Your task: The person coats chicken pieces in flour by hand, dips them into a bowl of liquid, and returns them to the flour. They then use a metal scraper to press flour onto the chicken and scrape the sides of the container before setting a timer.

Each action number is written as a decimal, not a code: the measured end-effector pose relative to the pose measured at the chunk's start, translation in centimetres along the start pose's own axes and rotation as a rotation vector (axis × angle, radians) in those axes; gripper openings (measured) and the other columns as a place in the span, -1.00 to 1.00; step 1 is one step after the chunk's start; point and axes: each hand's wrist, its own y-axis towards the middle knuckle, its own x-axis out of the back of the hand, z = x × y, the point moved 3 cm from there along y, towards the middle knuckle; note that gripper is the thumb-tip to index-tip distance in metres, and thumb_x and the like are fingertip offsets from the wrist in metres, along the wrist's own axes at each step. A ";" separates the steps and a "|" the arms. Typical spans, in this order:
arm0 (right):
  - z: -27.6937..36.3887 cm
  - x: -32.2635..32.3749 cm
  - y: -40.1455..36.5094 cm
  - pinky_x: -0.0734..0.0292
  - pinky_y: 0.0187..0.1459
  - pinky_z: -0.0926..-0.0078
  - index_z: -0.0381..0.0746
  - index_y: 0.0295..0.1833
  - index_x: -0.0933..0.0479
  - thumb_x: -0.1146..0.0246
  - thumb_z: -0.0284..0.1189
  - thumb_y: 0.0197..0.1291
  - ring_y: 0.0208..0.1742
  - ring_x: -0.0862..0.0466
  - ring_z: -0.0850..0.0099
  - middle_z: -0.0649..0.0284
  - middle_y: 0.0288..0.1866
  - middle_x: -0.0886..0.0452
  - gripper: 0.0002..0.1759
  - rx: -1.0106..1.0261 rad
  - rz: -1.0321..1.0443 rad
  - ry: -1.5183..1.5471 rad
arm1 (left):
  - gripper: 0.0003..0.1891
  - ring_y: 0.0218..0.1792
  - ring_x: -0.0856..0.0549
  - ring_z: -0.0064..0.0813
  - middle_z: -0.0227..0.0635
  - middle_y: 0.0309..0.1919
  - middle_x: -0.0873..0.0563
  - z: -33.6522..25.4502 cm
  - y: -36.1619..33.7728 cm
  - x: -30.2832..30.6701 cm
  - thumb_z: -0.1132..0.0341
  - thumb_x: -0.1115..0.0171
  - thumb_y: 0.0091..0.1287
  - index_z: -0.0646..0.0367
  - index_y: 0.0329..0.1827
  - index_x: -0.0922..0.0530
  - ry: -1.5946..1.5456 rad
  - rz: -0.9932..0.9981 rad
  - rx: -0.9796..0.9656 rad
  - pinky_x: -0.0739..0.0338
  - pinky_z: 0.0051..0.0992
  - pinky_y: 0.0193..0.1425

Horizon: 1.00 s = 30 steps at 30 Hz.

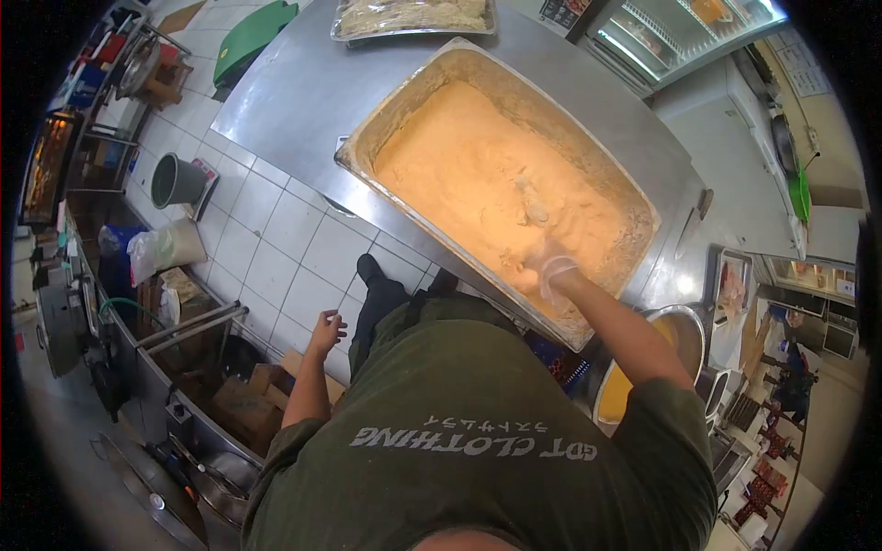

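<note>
My right hand [552, 265], in a thin clear glove, reaches down into a large metal tub [424, 220] of orange-tinted flour [450, 147]. Motion smears its fingers, and I cannot make out whether they hold anything. Just beyond the fingertips, a flour-coated piece, perhaps chicken [530, 200], lies on the flour. My left hand [328, 331] hangs bare beside my body over the floor, its fingers loosely curled and apart with nothing in them.
The tub stands on a steel table [303, 110]. Behind it is a tray of pale food [413, 16]. A round pot of yellow liquid [675, 335] sits at right, beside a metal tray [732, 285]. A knife [695, 216] lies near the table's right edge. Left are a grey bucket [177, 181] and cooking equipment.
</note>
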 end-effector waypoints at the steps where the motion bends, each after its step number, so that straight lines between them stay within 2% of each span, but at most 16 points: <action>1: -0.5 -0.2 0.5 -0.39 0.13 0.35 -0.43 0.23 -0.22 -0.46 -0.18 -0.18 0.09 -0.52 0.09 -0.08 0.02 -0.51 -0.08 -0.057 0.156 0.202 | -0.58 -0.37 -0.64 -0.42 -0.17 -0.20 -0.65 0.1 0.1 0.1 0.13 0.01 0.38 0.16 0.18 -0.26 0.009 0.007 0.016 -0.48 -0.45 -0.35; 2: -0.7 0.4 1.1 -0.41 0.04 0.33 -0.43 0.15 -0.27 -0.46 -0.21 -0.18 0.01 -0.54 0.11 -0.07 -0.04 -0.52 -0.17 -0.003 0.085 0.400 | -0.59 -0.36 -0.64 -0.42 -0.17 -0.20 -0.65 0.2 0.2 0.1 0.12 0.01 0.38 0.16 0.17 -0.28 0.013 0.012 0.032 -0.48 -0.44 -0.34; 4: 4.0 3.3 -2.4 -0.46 -0.15 0.29 -0.44 -0.02 -0.37 -0.46 -0.26 -0.18 -0.16 -0.57 0.14 -0.06 -0.15 -0.56 -0.33 0.106 -0.046 0.786 | -0.62 -0.35 -0.64 -0.41 -0.19 -0.20 -0.66 0.4 0.0 0.1 0.10 0.02 0.38 0.15 0.13 -0.34 0.018 0.004 0.038 -0.48 -0.42 -0.33; 7: 10.3 7.6 -4.2 -0.49 -0.14 0.30 -0.42 -0.06 -0.39 -0.47 -0.26 -0.21 -0.16 -0.59 0.13 -0.07 -0.16 -0.56 -0.35 0.311 -0.386 -0.034 | -0.61 -0.35 -0.64 -0.42 -0.19 -0.19 -0.66 0.8 0.0 0.2 0.09 0.01 0.38 0.14 0.13 -0.34 0.038 0.017 0.084 -0.47 -0.44 -0.35; 10: 9.7 6.6 0.9 -0.51 -0.09 0.29 -0.42 -0.04 -0.40 -0.46 -0.27 -0.21 -0.11 -0.60 0.09 -0.13 -0.11 -0.56 -0.35 0.485 -0.540 -0.454 | -0.61 -0.36 -0.64 -0.43 -0.19 -0.19 -0.66 1.2 0.7 0.6 0.08 0.01 0.38 0.14 0.12 -0.35 0.037 0.032 0.104 -0.47 -0.46 -0.35; 13: 10.3 5.3 5.0 -0.50 -0.02 0.29 -0.41 -0.03 -0.40 -0.41 -0.28 -0.15 -0.03 -0.59 0.06 -0.17 -0.09 -0.55 -0.40 0.408 -0.368 -0.450 | -0.61 -0.36 -0.64 -0.43 -0.20 -0.19 -0.66 0.5 0.7 1.0 0.08 0.00 0.37 0.15 0.12 -0.35 0.016 0.020 0.065 -0.47 -0.45 -0.35; 17: 11.7 3.9 7.3 -0.46 0.04 0.29 -0.40 0.07 -0.36 -0.42 -0.27 -0.20 0.04 -0.54 0.04 -0.17 -0.02 -0.52 -0.29 0.430 -0.174 -0.523 | -0.62 -0.36 -0.64 -0.43 -0.19 -0.19 -0.66 -0.5 0.1 1.2 0.08 -0.01 0.37 0.14 0.10 -0.36 0.005 0.000 0.031 -0.48 -0.46 -0.34; 19: 12.8 4.2 6.2 -0.46 0.05 0.28 -0.37 0.09 -0.36 -0.41 -0.28 -0.18 0.04 -0.54 0.02 -0.15 -0.01 -0.52 -0.30 0.388 -0.097 -0.574 | -0.62 -0.36 -0.64 -0.43 -0.19 -0.19 -0.66 -0.5 0.2 1.3 0.07 0.00 0.37 0.15 0.09 -0.37 0.052 0.032 0.034 -0.48 -0.46 -0.34; 22: 13.6 7.3 1.4 -0.45 0.05 0.28 -0.28 0.11 -0.37 -0.39 -0.28 -0.14 0.04 -0.55 0.07 -0.08 0.00 -0.53 -0.34 0.378 -0.054 -0.398 | -0.61 -0.36 -0.64 -0.43 -0.18 -0.19 -0.66 -0.6 0.5 1.7 0.07 0.00 0.37 0.16 0.09 -0.37 0.047 0.026 0.059 -0.48 -0.46 -0.35; 25: 11.4 9.8 -1.1 -0.46 0.04 0.30 -0.20 0.17 -0.36 -0.33 -0.28 -0.06 0.03 -0.54 0.10 -0.04 0.06 -0.51 -0.38 0.463 0.009 -0.171 | -0.61 -0.36 -0.64 -0.43 -0.18 -0.20 -0.66 -0.5 0.2 2.1 0.07 0.00 0.37 0.16 0.10 -0.37 -0.006 -0.012 0.000 -0.48 -0.46 -0.35; 27: 8.5 10.4 0.2 -0.44 0.07 0.32 -0.24 0.20 -0.32 -0.37 -0.23 -0.11 0.05 -0.53 0.12 -0.04 0.08 -0.49 -0.27 0.689 -0.142 -0.276 | -0.60 -0.39 -0.64 -0.45 -0.20 -0.21 -0.65 -0.2 0.1 2.1 0.07 -0.01 0.36 0.15 0.11 -0.37 0.023 0.004 0.065 -0.47 -0.47 -0.37; 29: 7.1 10.4 0.9 -0.42 0.10 0.34 -0.30 0.24 -0.29 -0.39 -0.20 -0.13 0.09 -0.51 0.13 -0.07 0.10 -0.47 -0.20 0.604 -0.137 -0.352 | -0.60 -0.41 -0.63 -0.46 -0.20 -0.21 -0.65 0.5 0.3 2.4 0.07 -0.01 0.36 0.15 0.11 -0.37 0.058 0.045 0.091 -0.46 -0.48 -0.37; 30: 6.4 10.5 0.9 -0.41 0.11 0.35 -0.34 0.25 -0.27 -0.39 -0.19 -0.12 0.13 -0.49 0.13 -0.09 0.12 -0.46 -0.17 0.403 -0.059 -0.374 | -0.61 -0.41 -0.63 -0.46 -0.20 -0.21 -0.65 0.4 0.2 2.6 0.07 -0.01 0.36 0.15 0.10 -0.37 0.043 0.033 0.082 -0.46 -0.48 -0.37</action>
